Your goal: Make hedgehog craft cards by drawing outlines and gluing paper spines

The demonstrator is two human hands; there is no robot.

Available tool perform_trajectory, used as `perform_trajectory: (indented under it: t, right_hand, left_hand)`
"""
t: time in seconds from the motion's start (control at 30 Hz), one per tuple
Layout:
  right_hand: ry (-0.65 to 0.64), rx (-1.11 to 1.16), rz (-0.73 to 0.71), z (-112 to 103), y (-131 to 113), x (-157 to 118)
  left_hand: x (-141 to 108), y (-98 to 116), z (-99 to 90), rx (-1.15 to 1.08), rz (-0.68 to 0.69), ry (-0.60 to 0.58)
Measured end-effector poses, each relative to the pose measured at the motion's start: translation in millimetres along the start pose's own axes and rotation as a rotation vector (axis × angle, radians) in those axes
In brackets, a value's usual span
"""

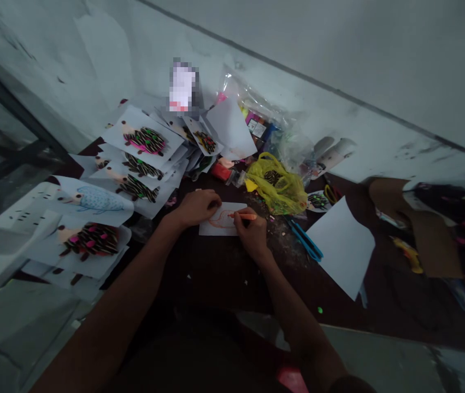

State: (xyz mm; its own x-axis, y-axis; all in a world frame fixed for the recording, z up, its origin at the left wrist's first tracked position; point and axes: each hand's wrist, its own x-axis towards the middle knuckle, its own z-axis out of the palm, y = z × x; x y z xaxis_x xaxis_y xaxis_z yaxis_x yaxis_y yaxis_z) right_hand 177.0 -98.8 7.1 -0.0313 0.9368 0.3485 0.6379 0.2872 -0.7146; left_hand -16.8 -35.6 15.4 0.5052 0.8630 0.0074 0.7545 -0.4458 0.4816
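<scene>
Left hand: the left hand [196, 208] rests on the left end of the white card [221, 226], its fingers bent down against the card, pressing rather than pinching.

Right hand: the right hand [252, 236] lies at the card's right end, its fingers closed around an orange crayon [242, 216], whose tip touches the card.

Card: flat on the dark table [216, 278], between the hands, with a curving orange outline on it.

Left: paper hedgehog pictures [144, 141] with dark spines and pink dots lie in overlapping piles, and one picture with a blue body [99, 200] sits among them.

Far: a yellow plastic bag [275, 185] sits beyond the right hand, in front of a clear plastic bag [257, 117] of craft supplies. A block of red clay [221, 171] lies left of the yellow bag.

Right: blue scissors [306, 241] lie beside a loose white sheet [341, 245]. Further right are brown cardboard [396, 218] and patterned cloth [453, 229].
</scene>
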Motion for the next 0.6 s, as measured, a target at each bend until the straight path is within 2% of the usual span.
perform_trajectory:
  t: [0.3,0.6]
  right_hand:
    - [-0.024,0.072,0.011,1.6,-1.9,-1.5]
    - [-0.011,0.015,0.018,0.2,-2.1,-0.8]
  left_hand:
    - [-0.3,0.7,-0.3,-0.002,0.001,0.003]
    - [-0.6,0.7,0.5,0.008,-0.012,0.015]
